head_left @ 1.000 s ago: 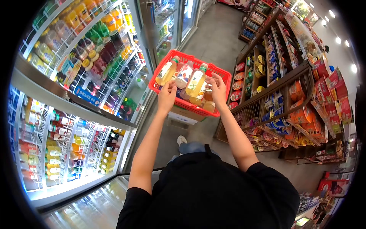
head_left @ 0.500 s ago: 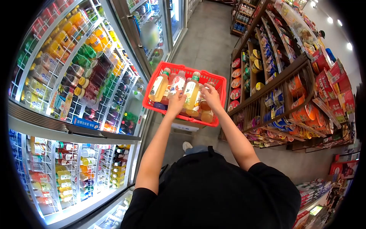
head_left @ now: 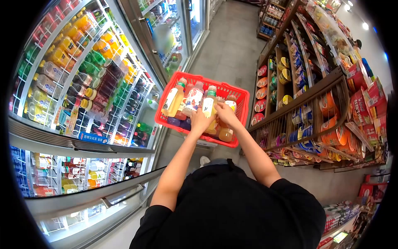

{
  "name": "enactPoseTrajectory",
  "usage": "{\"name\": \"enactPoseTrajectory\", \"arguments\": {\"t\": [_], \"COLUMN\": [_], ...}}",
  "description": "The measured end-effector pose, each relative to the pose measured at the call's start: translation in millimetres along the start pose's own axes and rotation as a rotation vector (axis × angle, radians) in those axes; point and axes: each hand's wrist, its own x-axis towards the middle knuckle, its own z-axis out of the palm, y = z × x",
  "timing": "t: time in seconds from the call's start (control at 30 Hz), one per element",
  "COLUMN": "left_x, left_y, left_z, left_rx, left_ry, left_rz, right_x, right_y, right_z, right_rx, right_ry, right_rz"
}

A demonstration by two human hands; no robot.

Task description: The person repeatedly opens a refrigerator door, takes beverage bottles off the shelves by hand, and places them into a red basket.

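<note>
A red plastic basket (head_left: 162, 118) in front of me holds several drink bottles, mostly lying tilted with caps away from me. My left hand (head_left: 202, 121) is closed round the lower part of a green-capped bottle of pale yellow drink (head_left: 208, 106). On that bottle's right side, my right hand (head_left: 226, 114) has its fingers curled against it; the fingertips are partly hidden. Left of it lie a bottle with a white and red label (head_left: 193, 99) and another green-capped yellow bottle (head_left: 174, 99). A brown-capped bottle (head_left: 231, 103) sits at the right.
At my left stands a lit drinks fridge (head_left: 83, 74) with stocked shelves, and its glass door edge (head_left: 95, 191) crosses the lower left. A snack rack (head_left: 306, 99) with cup noodles rises at the right. Grey floor (head_left: 226, 37) runs ahead between them.
The green-capped bottle has moved down among the others, both hands moving down and closer together on it. The fridge door has swung into view at the lower left.
</note>
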Motion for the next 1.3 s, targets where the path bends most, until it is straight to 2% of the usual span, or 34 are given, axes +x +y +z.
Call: {"name": "enactPoseTrajectory", "arguments": {"t": [0.17,0.4,0.47,0.53,0.6,0.67,0.9,1.07,1.13,1.2,1.27,1.3], "left_x": [-6.8,-20.9,-28.1,-33.3,-37.1,-41.0,-57.9,-68.3,-74.8,-84.8,-95.5,-101.1], "left_y": [10.7,15.9,22.8,30.4,30.8,30.8,17.9,-10.8,-24.9,-47.0,-76.8,-89.4], "left_z": [-0.3,-3.6,-11.7,-21.7,-25.6,-32.8,-72.4,-103.4,-120.4,-138.5,-151.7,-157.4], "left_rx": [-0.122,-0.216,-0.251,-0.373,-0.364,-0.35,-0.387,-0.396,-0.423,-0.46,-0.639,-0.693], "left_ry": [0.004,0.189,0.232,0.283,0.362,0.452,0.604,0.7,0.691,0.717,0.62,0.669], "left_rz": [-0.088,0.021,0.043,0.07,0.115,0.16,0.105,0.072,0.129,0.085,0.067,0.095], "right_x": [3.0,-17.3,-23.1,-20.4,-24.2,-32.1,-62.8,-55.4,-57.9,-60.0,-59.0,-52.5], "right_y": [8.0,-9.2,-16.4,-17.2,-23.2,-36.7,-94.4,-104.2,-110.5,-117.1,-122.9,-118.5], "right_z": [2.6,0.6,-0.6,1.3,6.1,12.9,51.9,94.2,112.4,132.9,156.7,172.5], "right_rx": [0.05,0.005,0.005,0.021,0.037,0.168,0.115,0.146,0.243,0.234,0.237,0.286], "right_ry": [0.036,0.08,0.095,0.078,0.056,-0.019,-0.21,-0.359,-0.393,-0.461,-0.53,-0.591], "right_rz": [-0.042,-0.125,-0.286,-0.274,-0.265,-0.297,-0.309,-0.34,-0.348,-0.355,-0.352,-0.345]}}
